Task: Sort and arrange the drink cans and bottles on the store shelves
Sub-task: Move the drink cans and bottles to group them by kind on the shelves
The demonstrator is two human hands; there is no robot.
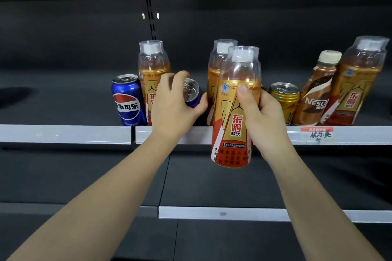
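Dark store shelf [63, 134] front edge: left hand [174, 108] grips a blue can [192, 94]; right hand [261, 112] holds an orange bottle [234, 121].

We stand in a shop, at a dark retail shelving unit [63, 95]. Its grey front rail [63, 133] carries a handwritten price tag [317, 134] on the right, packaged drinks [356, 82] line the near edge, and a slotted upright [151, 21] runs up the far back panel.
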